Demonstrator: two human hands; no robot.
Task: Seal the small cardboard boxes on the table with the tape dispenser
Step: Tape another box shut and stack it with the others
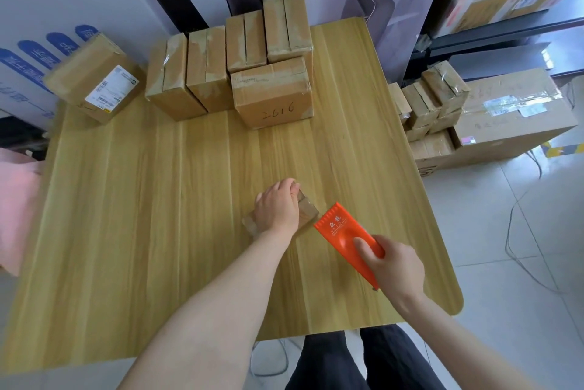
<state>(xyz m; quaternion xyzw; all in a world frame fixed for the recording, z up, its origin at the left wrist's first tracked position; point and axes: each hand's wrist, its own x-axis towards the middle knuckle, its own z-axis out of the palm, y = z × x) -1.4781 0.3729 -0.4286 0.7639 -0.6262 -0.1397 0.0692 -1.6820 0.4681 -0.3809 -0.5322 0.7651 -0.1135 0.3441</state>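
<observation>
While taped boxes (271,89) line the bench (158,200), the left hand (278,209) clasps one small box (308,209) and the right hand (395,269) grips the tape dispenser (344,231), sealing apparently midway.

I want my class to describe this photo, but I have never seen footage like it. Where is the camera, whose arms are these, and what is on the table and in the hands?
No machine here: a person wears a camera on the head, so this one picture looks down at their own arms. The left hand grips a small cardboard box in the middle of the wooden table. The right hand holds an orange tape dispenser, its front edge close beside that box. Along the far edge stand more cardboard boxes, among them a box with a handwritten number; a labelled box sits at the far left corner.
</observation>
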